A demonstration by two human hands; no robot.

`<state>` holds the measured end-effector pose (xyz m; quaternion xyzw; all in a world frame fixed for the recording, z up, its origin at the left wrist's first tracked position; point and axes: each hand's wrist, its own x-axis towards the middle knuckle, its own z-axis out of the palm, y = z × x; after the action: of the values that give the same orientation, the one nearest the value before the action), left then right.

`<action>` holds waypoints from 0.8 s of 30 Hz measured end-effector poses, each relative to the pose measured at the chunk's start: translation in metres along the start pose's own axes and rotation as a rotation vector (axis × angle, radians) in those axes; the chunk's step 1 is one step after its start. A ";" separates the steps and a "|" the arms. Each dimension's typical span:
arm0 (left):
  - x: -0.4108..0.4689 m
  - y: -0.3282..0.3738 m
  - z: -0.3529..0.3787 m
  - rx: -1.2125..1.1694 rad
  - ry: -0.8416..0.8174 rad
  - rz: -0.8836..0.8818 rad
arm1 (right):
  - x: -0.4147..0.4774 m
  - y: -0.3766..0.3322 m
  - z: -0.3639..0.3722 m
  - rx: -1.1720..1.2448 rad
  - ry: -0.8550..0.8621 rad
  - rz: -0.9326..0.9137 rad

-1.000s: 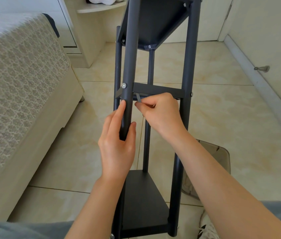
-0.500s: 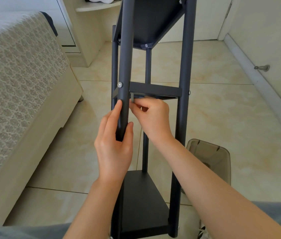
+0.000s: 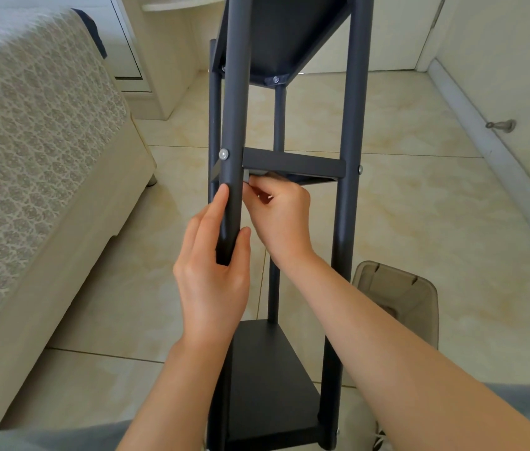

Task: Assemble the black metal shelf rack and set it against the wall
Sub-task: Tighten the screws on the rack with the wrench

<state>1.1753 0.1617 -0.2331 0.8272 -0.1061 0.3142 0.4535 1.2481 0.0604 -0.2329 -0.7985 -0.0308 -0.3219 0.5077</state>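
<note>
Stiff, slick metal rack (image 3: 351,125), probably light.
The left grip (image 3: 214,275) wraps the front post (image 3: 236,109), a sound hold; the right grip (image 3: 281,216) pinches a small grey tool (image 3: 247,175) under the shelf (image 3: 293,164).

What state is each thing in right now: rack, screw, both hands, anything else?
shelf rack: upright on the floor, clear of the wall.
left hand: wrapped round the front left post.
right hand: fingers curled, pinching a small grey tool, mostly hidden.
middle shelf: in place between the posts.
screw: seated in the front left post.
bin: on the floor, right of the rack.
</note>
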 end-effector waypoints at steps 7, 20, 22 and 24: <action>0.002 0.000 0.001 -0.008 0.001 0.008 | -0.001 -0.004 -0.008 0.022 -0.099 0.101; 0.000 0.007 0.004 -0.043 -0.013 0.008 | -0.005 -0.024 -0.049 -0.064 -0.182 0.251; -0.002 0.008 0.005 -0.046 -0.015 0.011 | -0.007 -0.027 -0.053 -0.089 -0.203 0.268; -0.005 0.009 0.005 -0.047 -0.020 0.019 | -0.008 -0.030 -0.056 -0.111 -0.219 0.284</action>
<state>1.1697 0.1515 -0.2319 0.8183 -0.1257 0.3078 0.4688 1.2037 0.0304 -0.1983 -0.8519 0.0453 -0.1594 0.4969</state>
